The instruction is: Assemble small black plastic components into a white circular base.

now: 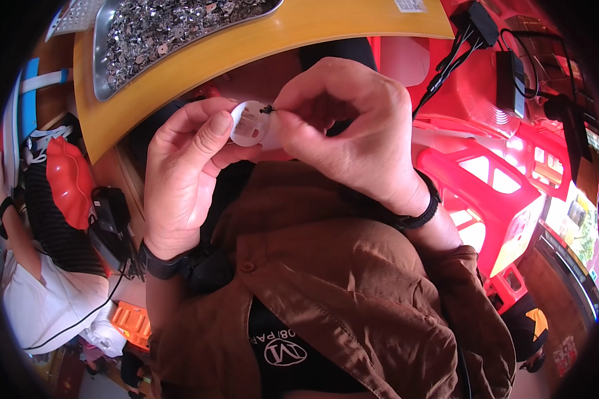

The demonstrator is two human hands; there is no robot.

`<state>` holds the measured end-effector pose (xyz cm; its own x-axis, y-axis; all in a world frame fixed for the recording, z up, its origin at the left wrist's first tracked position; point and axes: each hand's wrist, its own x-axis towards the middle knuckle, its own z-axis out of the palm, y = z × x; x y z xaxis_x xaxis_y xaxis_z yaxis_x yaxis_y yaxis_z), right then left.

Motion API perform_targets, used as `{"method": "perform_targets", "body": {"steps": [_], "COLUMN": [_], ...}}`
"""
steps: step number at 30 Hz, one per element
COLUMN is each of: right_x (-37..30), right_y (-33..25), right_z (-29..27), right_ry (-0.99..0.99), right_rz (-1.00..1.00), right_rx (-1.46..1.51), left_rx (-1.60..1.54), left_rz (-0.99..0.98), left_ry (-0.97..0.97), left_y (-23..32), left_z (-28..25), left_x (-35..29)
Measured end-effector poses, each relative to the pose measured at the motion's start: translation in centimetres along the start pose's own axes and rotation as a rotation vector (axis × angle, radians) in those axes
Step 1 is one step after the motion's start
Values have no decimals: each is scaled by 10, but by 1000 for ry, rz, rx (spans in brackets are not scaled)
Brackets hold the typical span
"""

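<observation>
Between the thumb and fingers of my left hand (pixel 183 156) is a round, flat white plastic disc (pixel 248 132) with small cutouts in its face. It is held tilted in front of my chest, near the table's edge. My right hand (pixel 363 123) is closed in a pinch at the disc's right rim. A small dark piece (pixel 266 109) sits at that rim, touching the right fingertips; its kind is too small to make out. Both hands are off the table, and a dark band circles each wrist.
Beyond my hands, a yellow tabletop (pixel 326 18) bears a metal tray (pixel 100 74) heaped with small shiny metal parts (pixel 173 36). Red plastic stools (pixel 439 176) and black adapters with cables (pixel 510 83) are at right. At left are a red scalloped dish (pixel 70 183) and another person's arm (pixel 20 243).
</observation>
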<state>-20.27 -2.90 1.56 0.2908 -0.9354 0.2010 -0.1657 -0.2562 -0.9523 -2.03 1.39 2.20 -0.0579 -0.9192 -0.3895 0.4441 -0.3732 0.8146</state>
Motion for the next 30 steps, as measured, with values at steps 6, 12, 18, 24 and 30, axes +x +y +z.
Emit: {"method": "perform_targets", "body": {"steps": [6, 12, 18, 24, 30], "right_x": [3, -2, -2, -7, -7], "right_y": [-3, 5, 8, 12, 9], "right_z": [-3, -2, -4, -13, -18], "right_ry": [-14, -17, 30, -21, 41], "right_rz": [310, 250, 248, 187, -70], "right_rx": [210, 263, 317, 232, -23], "left_rx": [-16, 26, 98, 193, 355], "left_rz": [-23, -29, -11, 38, 96], "left_ry": [-22, -53, -42, -21, 3], "left_y": [-2, -1, -1, -1, 1], "left_z": [-2, 5, 15, 28, 38], "left_x": [3, 4, 5, 6, 4]}}
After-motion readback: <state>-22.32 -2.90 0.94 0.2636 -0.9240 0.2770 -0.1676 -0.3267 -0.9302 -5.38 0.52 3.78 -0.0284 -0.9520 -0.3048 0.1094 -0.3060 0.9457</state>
